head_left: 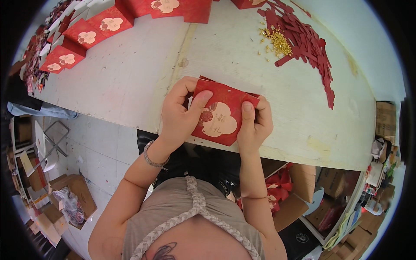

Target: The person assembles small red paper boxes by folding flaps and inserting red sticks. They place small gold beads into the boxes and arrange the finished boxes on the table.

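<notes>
Between my two hands is a red gift box with a pale flower-shaped label and small holes near its upper edge. It is held over the near edge of the white table. My left hand grips its left side, thumb on the front face and fingers behind. On the right side my right hand holds it the same way, thumb near the upper right corner. The back of the box is mostly hidden; a second red edge shows behind the top.
Red boxes stand in a row at the far left. Dark red straps and a pile of gold fasteners lie at the far right. Below the table, a cardboard box holds red pieces. Another person's leg shows at left.
</notes>
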Motion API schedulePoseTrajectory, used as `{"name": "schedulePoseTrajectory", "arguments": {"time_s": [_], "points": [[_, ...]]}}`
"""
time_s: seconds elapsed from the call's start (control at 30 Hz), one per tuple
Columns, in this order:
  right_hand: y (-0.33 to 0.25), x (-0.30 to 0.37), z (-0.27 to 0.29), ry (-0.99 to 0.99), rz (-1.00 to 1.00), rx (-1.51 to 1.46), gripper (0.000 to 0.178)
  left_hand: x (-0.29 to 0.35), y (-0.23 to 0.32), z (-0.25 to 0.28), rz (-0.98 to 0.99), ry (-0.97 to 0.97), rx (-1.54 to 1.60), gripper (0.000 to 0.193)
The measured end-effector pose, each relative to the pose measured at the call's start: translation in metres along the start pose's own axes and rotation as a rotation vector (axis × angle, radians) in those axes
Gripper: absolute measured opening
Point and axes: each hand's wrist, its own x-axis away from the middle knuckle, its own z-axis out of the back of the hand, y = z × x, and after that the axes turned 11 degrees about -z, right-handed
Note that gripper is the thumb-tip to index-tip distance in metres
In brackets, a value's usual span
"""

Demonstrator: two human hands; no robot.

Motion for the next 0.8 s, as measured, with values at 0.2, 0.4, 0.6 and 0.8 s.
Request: {"name": "schedulePoseTrajectory", "arguments": {"time_s": [0.2, 0.4, 0.6, 0.8], "points": [[-0.010, -0.002, -0.004, -0.096, -0.390, -0.245, 0.021, -0.009, 0.007, 0.001, 0.146, -0.070, 0.143, 0.035], [-0.005, -0.003, 0.000, -0.114, -0.297, -0.274, 0.027, -0.014, 0.014, 0.005, 0.203, -0.226, 0.185, 0.032], [-0.024, -0.013, -0.005, -0.129, -0.471, -0.186, 0.027, -0.013, 0.010, 0.008, 0.164, -0.197, 0.167, 0.028], [-0.026, -0.022, -0.001, -0.206, -0.540, -0.095, 0.031, -0.027, 0.026, 0.005, 0.218, -0.192, 0.057, 0.018]]}}
